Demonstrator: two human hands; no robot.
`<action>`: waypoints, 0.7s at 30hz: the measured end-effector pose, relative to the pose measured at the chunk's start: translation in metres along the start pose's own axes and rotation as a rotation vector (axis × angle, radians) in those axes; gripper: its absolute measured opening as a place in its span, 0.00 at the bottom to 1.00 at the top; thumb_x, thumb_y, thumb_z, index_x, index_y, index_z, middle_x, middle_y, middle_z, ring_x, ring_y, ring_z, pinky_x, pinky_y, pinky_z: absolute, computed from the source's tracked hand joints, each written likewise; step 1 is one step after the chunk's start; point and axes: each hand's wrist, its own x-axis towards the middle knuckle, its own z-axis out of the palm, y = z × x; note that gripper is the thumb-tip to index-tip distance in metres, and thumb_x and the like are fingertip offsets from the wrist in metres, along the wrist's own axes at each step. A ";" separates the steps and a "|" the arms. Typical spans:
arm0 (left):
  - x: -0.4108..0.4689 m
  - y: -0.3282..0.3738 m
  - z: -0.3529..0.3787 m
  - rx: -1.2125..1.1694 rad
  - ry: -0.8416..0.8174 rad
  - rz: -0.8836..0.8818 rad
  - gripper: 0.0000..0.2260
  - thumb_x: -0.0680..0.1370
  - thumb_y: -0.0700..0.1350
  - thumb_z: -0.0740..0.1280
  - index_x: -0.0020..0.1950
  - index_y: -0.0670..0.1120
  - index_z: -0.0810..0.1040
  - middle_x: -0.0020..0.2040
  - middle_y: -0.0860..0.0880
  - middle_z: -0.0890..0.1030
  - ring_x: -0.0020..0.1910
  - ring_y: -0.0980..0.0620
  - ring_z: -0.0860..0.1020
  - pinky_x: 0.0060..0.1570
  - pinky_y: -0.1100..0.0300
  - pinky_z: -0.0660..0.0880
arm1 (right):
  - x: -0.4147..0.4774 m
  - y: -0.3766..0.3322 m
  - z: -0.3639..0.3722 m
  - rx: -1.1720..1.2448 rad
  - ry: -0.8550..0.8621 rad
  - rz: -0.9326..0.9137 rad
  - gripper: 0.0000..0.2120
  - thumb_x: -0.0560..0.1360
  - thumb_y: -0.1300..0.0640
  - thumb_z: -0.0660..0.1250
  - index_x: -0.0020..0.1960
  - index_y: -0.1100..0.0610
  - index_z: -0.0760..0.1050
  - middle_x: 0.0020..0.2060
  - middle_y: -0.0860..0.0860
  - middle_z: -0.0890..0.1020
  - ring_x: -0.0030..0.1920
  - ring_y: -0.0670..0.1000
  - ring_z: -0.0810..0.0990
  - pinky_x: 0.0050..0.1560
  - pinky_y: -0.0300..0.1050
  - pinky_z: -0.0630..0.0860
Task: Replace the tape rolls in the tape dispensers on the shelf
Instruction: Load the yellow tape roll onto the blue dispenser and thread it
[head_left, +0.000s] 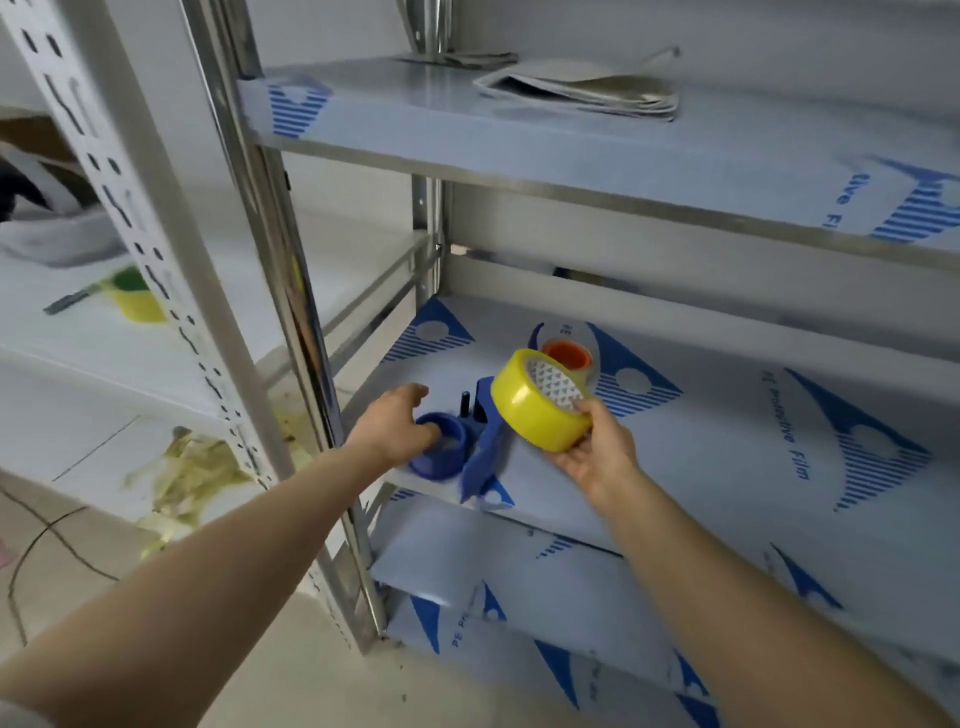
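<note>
- We are curling our left hand (396, 428) over the bare round hub of the blue tape dispenser (485, 447), the fingers wrapping round its rim and gripping it.
- The dispenser is lying on its side on the shelf (727, 441). Its handle is reaching over the front edge just right of those left fingers, and a short black post (464, 402) is standing just beyond them.
- We are holding the yellow tape roll (530, 410) in our right hand (592, 452), fingers cupping it from below and the thumb pressing on its near rim, so the grip is spreading as wide as the roll.
- The roll is hanging above the shelf, tilted, with its patterned core facing up and to the right. It is close beside the dispenser; whether the two are touching we cannot tell.
- An orange-cored roll (567, 354) is sitting on the shelf just beyond the right fingertips, partly hidden behind the yellow roll.
- Folded papers (582, 88) are lying on the upper shelf (467, 124), well beyond both hands.
- Crumpled yellowish tape (192, 467) is lying low down, well to the left of the left fingers.
</note>
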 end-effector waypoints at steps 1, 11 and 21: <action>0.002 0.000 0.001 -0.009 -0.034 0.001 0.30 0.73 0.44 0.68 0.73 0.45 0.62 0.71 0.44 0.69 0.68 0.45 0.69 0.67 0.53 0.68 | -0.002 0.002 -0.002 0.018 0.007 0.003 0.12 0.75 0.57 0.64 0.57 0.60 0.71 0.43 0.57 0.79 0.42 0.55 0.79 0.33 0.50 0.77; 0.004 0.001 0.024 0.149 -0.177 0.050 0.41 0.68 0.50 0.75 0.75 0.43 0.56 0.70 0.42 0.65 0.68 0.44 0.67 0.66 0.55 0.66 | -0.002 0.007 -0.027 0.026 -0.018 0.073 0.13 0.77 0.51 0.59 0.56 0.57 0.72 0.41 0.56 0.79 0.38 0.53 0.79 0.28 0.41 0.77; -0.006 0.031 0.030 0.069 0.037 0.354 0.46 0.65 0.42 0.76 0.76 0.45 0.54 0.70 0.43 0.63 0.69 0.45 0.65 0.68 0.57 0.63 | -0.003 0.008 -0.047 0.086 -0.141 0.112 0.15 0.77 0.51 0.56 0.60 0.57 0.71 0.46 0.58 0.78 0.42 0.55 0.78 0.31 0.44 0.77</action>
